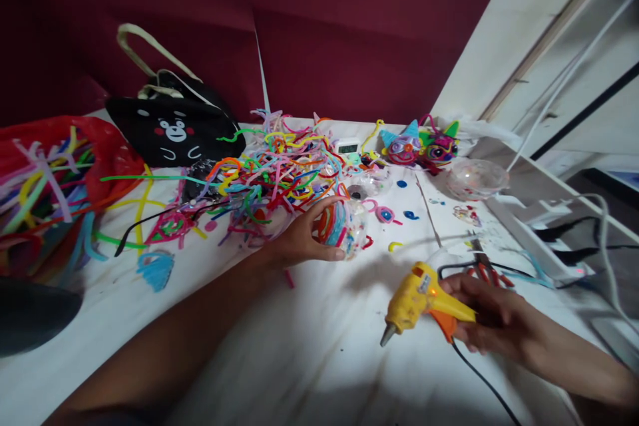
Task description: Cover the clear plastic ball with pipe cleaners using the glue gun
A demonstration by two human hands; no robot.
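Note:
My left hand (304,234) reaches across the white table and curls around a clear plastic ball (344,227) stuffed with coloured bits, which rests on the table. My right hand (486,314) grips the handle of a yellow hot glue gun (418,294) with an orange trigger. Its nozzle points down and left, just above the table, and its black cord runs toward me. The gun sits to the right of the ball, apart from it.
A tangled heap of coloured pipe cleaners (279,170) lies behind the ball. A black bear-face bag (172,130) and a red bag of pipe cleaners (44,186) are at left. Two decorated balls (422,145), a clear half-dome (474,178), red-handled pliers (486,271) and cables are at right.

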